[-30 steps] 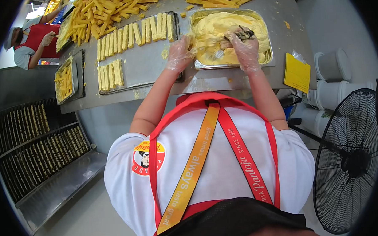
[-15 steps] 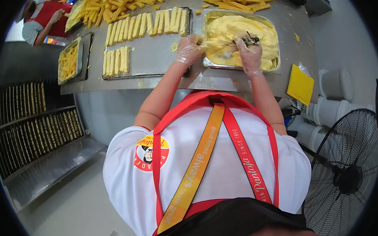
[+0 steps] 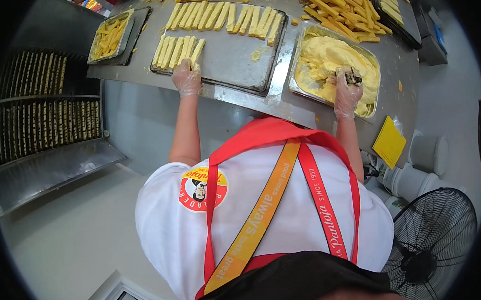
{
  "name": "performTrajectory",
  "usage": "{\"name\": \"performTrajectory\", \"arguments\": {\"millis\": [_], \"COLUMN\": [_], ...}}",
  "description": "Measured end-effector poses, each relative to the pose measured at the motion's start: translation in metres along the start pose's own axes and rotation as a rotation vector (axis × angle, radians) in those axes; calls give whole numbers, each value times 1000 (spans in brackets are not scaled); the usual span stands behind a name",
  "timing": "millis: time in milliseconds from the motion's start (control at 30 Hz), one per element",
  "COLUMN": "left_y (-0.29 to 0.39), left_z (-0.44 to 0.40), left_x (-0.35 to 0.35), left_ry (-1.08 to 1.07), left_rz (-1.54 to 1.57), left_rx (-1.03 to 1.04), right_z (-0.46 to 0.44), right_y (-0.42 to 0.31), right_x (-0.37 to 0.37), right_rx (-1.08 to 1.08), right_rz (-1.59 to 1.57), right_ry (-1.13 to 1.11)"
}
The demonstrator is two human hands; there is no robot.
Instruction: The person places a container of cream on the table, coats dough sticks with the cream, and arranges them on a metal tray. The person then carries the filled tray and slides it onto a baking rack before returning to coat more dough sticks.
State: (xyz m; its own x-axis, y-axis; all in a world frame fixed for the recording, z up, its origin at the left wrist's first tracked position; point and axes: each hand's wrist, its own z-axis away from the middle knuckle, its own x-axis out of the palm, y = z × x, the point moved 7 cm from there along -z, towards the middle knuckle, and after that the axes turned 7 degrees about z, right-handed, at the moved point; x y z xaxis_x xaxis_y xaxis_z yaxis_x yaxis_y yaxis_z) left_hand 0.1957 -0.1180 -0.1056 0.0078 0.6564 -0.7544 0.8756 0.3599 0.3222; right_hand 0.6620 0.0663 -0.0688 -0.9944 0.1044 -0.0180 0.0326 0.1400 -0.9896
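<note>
Gloved, my left hand [image 3: 187, 79] closes its fingers round the near end of a cream-coated stick [image 3: 197, 51], at the right end of the short lower row on the baking tray [image 3: 231, 70]. Another row of coated sticks [image 3: 208, 16] lies along the tray's far side. On the right, my right hand [image 3: 348, 94], also gloved, is wrapped round a dark tool [image 3: 353, 79] smeared with cream. It is over the near part of a metal pan [image 3: 378, 98] of pale yellow cream [image 3: 327, 55]. The tool's lower part is hidden.
Uncoated yellow sticks [image 3: 347, 8] are heaped behind the pan. A smaller pan of sticks [image 3: 108, 38] stands at the left, above a rack of trays [image 3: 49, 123]. A yellow packet [image 3: 389, 143] lies at the table's right edge, near white buckets [image 3: 408, 180] and a black fan [image 3: 432, 249].
My left hand has moved from the cream pan to the short row, where another coated stick now lies. My right hand stays at the pan. The view has shifted.
</note>
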Motion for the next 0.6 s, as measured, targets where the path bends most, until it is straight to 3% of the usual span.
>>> {"name": "performTrajectory", "arguments": {"millis": [100, 200, 267, 333, 400, 433, 467, 500, 533, 600], "left_y": [-3, -10, -34, -30, -16, -6, 21, 29, 42, 69], "left_z": [0, 3, 19, 15, 4, -8, -20, -41, -65, -114], "left_x": [4, 12, 20, 12, 1, -7, -15, -14, -7, 13], "left_ry": [-88, -197, -17, 4, 85, 126, 248, 153, 60, -132], "left_rz": [-43, -12, -16, -138, -234, -284, -386, -238, -88, 104], "left_rx": [-105, -215, -169, -210, -115, -68, 197, 142, 86, 21], "right_z": [3, 7, 20, 22, 15, 6, -4, -12, -23, -9], "right_y": [-9, -8, -5, -4, -1, -4, -7, -8, -9, -32], "right_x": [6, 9, 17, 22, 27, 23, 18, 12, 4, 23], "right_rx": [80, -18, -109, -139, -101, -25, 53, 131, -67, -318], "right_rz": [40, 189, 121, 159, 308, 331, 354, 376, 594, 670], "right_ry": [1, -76, -126, -226, -384, -327, -270, -213, -176, -210]}}
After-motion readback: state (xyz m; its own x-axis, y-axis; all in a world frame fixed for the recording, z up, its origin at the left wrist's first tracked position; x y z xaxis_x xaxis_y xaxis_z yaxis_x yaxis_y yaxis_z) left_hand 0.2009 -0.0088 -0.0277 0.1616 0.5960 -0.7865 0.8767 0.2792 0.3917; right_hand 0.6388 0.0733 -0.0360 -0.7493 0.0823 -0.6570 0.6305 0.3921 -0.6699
